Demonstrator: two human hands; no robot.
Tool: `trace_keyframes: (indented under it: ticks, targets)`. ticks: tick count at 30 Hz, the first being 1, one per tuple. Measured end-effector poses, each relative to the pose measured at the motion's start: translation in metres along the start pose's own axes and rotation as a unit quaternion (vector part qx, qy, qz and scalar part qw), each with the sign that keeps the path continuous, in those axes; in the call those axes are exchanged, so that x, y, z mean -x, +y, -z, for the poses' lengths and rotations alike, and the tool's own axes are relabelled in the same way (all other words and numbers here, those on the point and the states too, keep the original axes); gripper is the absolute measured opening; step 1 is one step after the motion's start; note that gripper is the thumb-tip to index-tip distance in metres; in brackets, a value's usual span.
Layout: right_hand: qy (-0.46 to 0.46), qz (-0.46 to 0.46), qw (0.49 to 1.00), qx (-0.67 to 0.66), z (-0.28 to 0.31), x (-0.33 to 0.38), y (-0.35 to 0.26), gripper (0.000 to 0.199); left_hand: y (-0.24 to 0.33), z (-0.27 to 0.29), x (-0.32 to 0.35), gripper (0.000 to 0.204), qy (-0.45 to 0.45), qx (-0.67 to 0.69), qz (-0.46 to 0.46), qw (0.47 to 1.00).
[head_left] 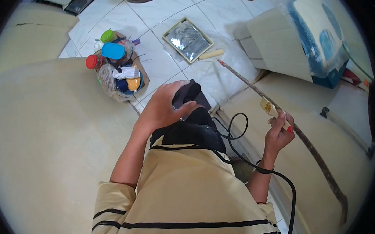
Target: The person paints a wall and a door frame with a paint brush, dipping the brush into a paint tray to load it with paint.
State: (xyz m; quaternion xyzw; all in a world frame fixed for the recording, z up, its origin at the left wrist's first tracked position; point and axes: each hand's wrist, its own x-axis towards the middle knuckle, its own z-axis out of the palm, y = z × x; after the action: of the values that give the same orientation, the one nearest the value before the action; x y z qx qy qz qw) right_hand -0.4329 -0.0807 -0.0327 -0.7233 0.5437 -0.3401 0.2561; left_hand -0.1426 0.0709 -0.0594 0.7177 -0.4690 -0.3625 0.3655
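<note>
My left hand (pixel 163 105) is over the dark cloth at my thigh, its thumb apart from the fingers; it grips nothing that I can see. Low at the right, my right hand (pixel 278 133) is closed around a paintbrush (pixel 269 107), whose pale bristle end points up and left. A long brown stick (pixel 316 152) runs slantwise right behind that hand, its reddish tip near the floor; whether the fingers also touch it I cannot tell. Ahead on the tiles lies a paint tray (pixel 212 43) with a dark wet-looking inside, and a cream-coloured handle (pixel 211 54) rests against its near corner.
At the left, a box (pixel 146 74) holds jars and bags, with a blue-lidded tub (pixel 113 50) among them. A plastic-wrapped white and blue appliance (pixel 316 29) stands at the right. Clear sheeting (pixel 232 74) covers some tiles. A black cable (pixel 289 188) loops beside me, between pale walls.
</note>
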Motion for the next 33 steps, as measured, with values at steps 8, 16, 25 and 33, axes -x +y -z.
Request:
trace_keyframes:
  ticks: [8, 16, 25, 33]
  targets:
    - [-0.095, 0.08, 0.992, 0.008, -0.031, -0.057, 0.015, 0.017, -0.033, 0.001, 0.037, 0.044, 0.101, 0.032, 0.238, 0.965]
    - [-0.093, 0.111, 0.989, -0.04, -0.052, -0.115, -0.002, 0.021, -0.036, -0.01, 0.05, 0.043, 0.199, 0.094, 0.257, 0.941]
    - [-0.114, 0.141, 0.983, -0.01, -0.083, -0.152, -0.018, 0.024, -0.045, 0.005, 0.02, 0.039, 0.229, 0.17, 0.247, 0.926]
    - [-0.083, 0.109, 0.991, 0.0, -0.14, -0.186, -0.062, 0.025, -0.092, 0.067, -0.047, 0.041, 0.225, 0.142, 0.191, 0.945]
